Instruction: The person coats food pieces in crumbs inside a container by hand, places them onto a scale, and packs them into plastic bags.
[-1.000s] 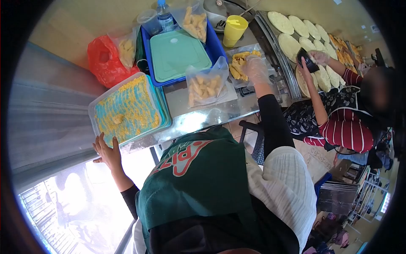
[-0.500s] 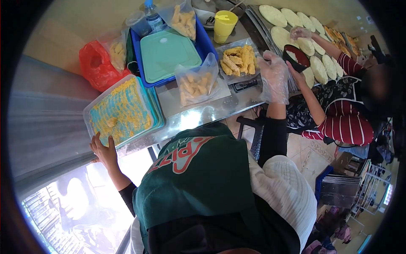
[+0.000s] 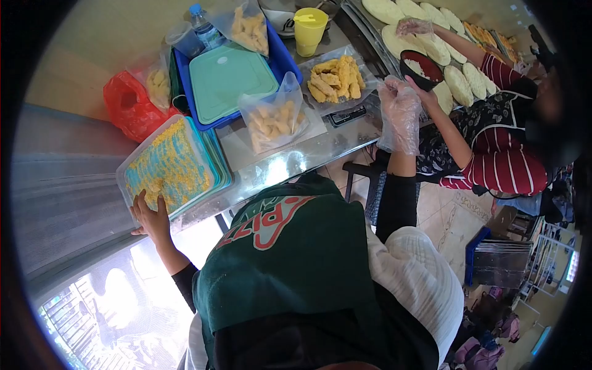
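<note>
My bare left hand is open at the near left corner of a clear container of yellow crumbs, fingers spread along its rim. My right hand, in a clear plastic glove, is raised beside a pile of yellow breaded strips. Its fingers look bent, but the cloudy glove hides whether they hold anything. The strips lie on clear plastic above a scale, whose dark display faces me. Left of them stands a clear bag of breaded pieces.
A blue tray holds a green lid. Behind are a red bag, a water bottle and a yellow cup. At right a co-worker's hand holds a dark bowl beside pale dough ovals.
The view has shifted slightly, so the counter items appear further left. My left hand stays at the container's corner and my right hand stays raised by the strips.
</note>
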Demonstrator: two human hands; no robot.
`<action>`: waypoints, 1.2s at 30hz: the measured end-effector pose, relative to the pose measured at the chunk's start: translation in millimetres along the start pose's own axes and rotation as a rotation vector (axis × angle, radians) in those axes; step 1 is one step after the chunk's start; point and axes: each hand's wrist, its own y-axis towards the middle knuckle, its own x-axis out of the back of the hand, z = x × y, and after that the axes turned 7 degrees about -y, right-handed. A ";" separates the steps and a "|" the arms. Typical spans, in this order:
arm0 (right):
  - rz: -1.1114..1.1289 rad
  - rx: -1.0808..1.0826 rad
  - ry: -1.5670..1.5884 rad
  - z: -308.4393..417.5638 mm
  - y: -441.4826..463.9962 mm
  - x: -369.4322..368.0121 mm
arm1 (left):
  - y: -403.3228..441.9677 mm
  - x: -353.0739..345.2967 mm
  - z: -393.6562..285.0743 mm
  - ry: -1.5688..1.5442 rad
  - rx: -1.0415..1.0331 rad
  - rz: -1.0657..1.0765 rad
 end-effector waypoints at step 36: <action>0.145 0.178 0.170 -29.1 50.5 -50.3 | -50.8 -18.4 -65.9 -0.264 0.041 -0.397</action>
